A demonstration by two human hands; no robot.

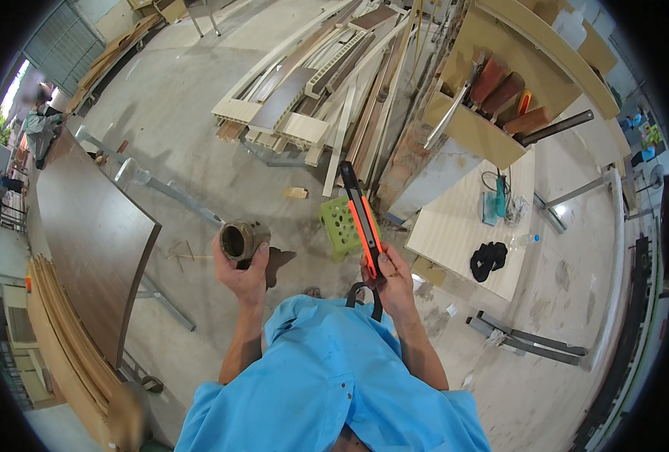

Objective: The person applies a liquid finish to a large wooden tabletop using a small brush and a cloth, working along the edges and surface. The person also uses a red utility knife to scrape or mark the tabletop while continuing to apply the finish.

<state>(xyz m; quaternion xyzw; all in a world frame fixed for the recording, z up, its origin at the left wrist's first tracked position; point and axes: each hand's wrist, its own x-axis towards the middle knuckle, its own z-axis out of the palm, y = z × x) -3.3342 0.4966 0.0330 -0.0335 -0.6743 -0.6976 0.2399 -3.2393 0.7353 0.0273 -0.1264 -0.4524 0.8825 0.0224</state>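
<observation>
Currently, our left hand [242, 279] has its fingers curled around a hollow brown cylinder [257, 232], while our right hand [392, 282] is clamped on an orange-and-black utility knife [364, 222]. We hold both before our blue shirt [312, 369], the knife partly covering a green perforated basket [337, 226].

Remotely, I view a smooth plastic utility knife [364, 226], matt cloth shirt [312, 369] and faintly glossy wood-look board [89, 233].

Org/blk knife [362, 218], brn roll [257, 232], lt blue shirt [304, 361], hole-patterned grn basket [335, 226]
</observation>
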